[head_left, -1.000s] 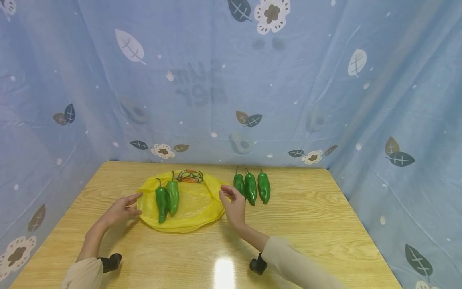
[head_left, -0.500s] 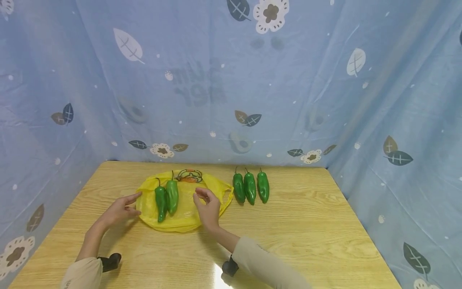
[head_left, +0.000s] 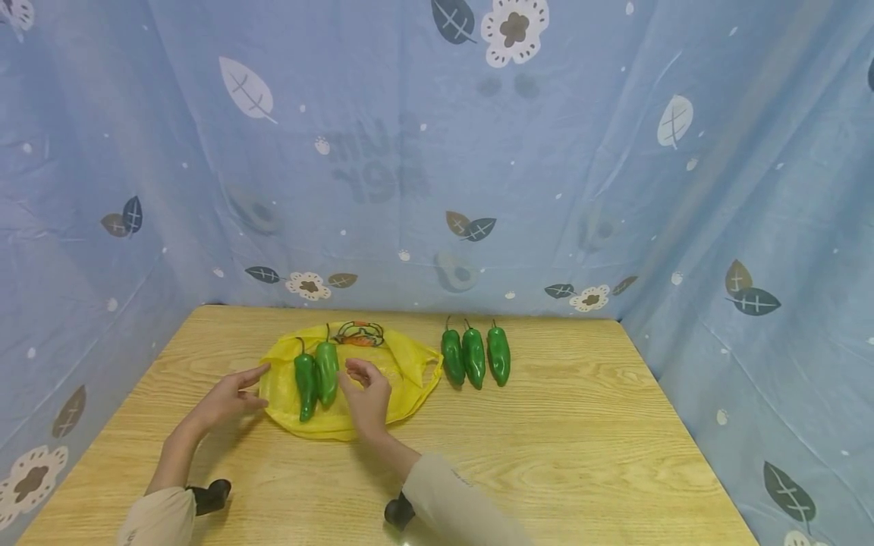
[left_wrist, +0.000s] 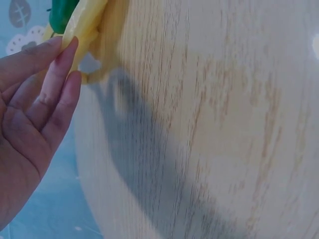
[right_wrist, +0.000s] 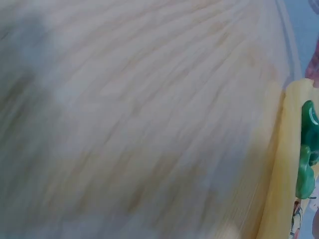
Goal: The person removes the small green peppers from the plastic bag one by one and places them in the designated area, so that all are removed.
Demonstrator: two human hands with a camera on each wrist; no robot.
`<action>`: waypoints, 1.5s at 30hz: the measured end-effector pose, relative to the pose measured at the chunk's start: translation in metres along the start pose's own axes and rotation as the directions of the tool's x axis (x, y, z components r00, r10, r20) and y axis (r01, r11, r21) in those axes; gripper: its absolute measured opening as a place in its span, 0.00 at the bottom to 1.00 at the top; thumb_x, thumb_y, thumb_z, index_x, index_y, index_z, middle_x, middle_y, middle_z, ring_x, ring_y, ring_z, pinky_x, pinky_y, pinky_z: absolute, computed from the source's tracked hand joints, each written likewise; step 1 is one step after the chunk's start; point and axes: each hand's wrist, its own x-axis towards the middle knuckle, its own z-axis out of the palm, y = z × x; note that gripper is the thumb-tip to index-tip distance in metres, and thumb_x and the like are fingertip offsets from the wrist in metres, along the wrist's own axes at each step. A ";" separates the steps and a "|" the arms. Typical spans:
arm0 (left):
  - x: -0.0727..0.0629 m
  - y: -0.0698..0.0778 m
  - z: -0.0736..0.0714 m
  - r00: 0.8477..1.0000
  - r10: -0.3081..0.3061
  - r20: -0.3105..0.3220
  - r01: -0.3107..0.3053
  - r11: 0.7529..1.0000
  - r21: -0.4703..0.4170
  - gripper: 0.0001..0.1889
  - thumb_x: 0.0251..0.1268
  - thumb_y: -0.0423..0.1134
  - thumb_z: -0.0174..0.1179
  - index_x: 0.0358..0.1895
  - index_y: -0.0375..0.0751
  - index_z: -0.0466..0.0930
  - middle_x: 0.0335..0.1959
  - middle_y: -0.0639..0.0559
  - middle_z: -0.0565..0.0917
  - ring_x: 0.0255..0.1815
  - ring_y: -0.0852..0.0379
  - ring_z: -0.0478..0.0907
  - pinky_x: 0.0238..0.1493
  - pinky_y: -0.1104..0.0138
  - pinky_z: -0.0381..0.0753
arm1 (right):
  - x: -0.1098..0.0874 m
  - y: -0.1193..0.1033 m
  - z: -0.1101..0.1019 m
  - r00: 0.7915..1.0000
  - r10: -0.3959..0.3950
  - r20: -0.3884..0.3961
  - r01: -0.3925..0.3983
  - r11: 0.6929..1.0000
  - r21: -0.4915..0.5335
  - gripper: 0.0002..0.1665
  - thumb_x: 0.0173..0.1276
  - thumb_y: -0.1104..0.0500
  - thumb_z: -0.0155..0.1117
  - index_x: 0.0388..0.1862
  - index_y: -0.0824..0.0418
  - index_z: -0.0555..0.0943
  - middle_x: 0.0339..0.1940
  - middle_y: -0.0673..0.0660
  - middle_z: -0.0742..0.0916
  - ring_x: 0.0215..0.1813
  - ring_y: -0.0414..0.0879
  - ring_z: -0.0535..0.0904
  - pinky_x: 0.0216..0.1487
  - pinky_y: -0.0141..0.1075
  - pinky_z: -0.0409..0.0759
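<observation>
A yellow plastic bag (head_left: 365, 421) lies flat on the table, and two green peppers rest on its left part: a dark pepper (head_left: 306, 387) and a lighter pepper (head_left: 328, 371). At the bag's left edge is my left hand (head_left: 225, 398), its thumb and fingers spread apart; in the left wrist view its fairly straight fingertips touch the yellow plastic. My right hand (head_left: 369, 398) hovers over the bag just right of the lighter pepper, fingers loosely bent around a gap with nothing in it. In the right wrist view the peppers (right_wrist: 305, 177) show at the right edge.
Three more green peppers (head_left: 473, 356) lie in a row right of the bag, stems toward the back. The wooden table (head_left: 580, 432) extends to the right and front. A blue patterned cloth (head_left: 410, 152) hangs behind and at both sides.
My right hand has moved left, from the bag's right end to beside the lighter pepper. The bag's right handle loop now shows beside the row of peppers. My left hand has stayed still.
</observation>
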 end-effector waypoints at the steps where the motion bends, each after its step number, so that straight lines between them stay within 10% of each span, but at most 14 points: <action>1: 0.000 0.000 0.000 1.000 0.003 0.001 -0.003 1.000 0.001 0.36 0.62 0.25 0.60 0.69 0.16 0.50 0.67 0.18 0.52 0.20 0.61 0.71 0.32 0.70 0.76 | -0.001 0.000 0.004 1.000 0.023 -0.014 -0.023 1.000 -0.003 0.11 0.60 0.71 0.68 0.42 0.72 0.83 0.40 0.66 0.86 0.43 0.59 0.83 0.46 0.40 0.81; 14: 0.000 0.001 -0.002 1.000 -0.015 0.000 0.015 0.999 0.039 0.36 0.63 0.28 0.60 0.69 0.17 0.51 0.68 0.18 0.52 0.45 0.41 0.81 0.36 0.70 0.78 | -0.017 0.010 0.026 0.927 0.370 -0.060 -0.374 0.903 -0.210 0.28 0.43 0.72 0.78 0.47 0.67 0.82 0.43 0.57 0.85 0.47 0.51 0.82 0.49 0.38 0.79; 27: -0.001 0.000 -0.001 0.999 -0.026 -0.022 0.028 0.998 0.065 0.35 0.64 0.29 0.61 0.69 0.18 0.53 0.68 0.20 0.55 0.61 0.23 0.64 0.39 0.70 0.79 | -0.011 0.007 0.028 0.947 0.322 -0.005 -0.297 0.867 -0.400 0.26 0.44 0.68 0.79 0.44 0.72 0.80 0.37 0.57 0.83 0.41 0.48 0.78 0.45 0.38 0.78; 45: -0.001 -0.001 -0.003 0.999 -0.048 0.001 0.048 0.998 0.038 0.36 0.64 0.29 0.60 0.70 0.19 0.51 0.69 0.19 0.52 0.48 0.39 0.80 0.37 0.69 0.78 | -0.003 0.011 0.025 0.967 0.255 -0.021 -0.244 0.896 -0.371 0.23 0.49 0.71 0.73 0.47 0.70 0.82 0.33 0.58 0.86 0.37 0.47 0.82 0.36 0.36 0.80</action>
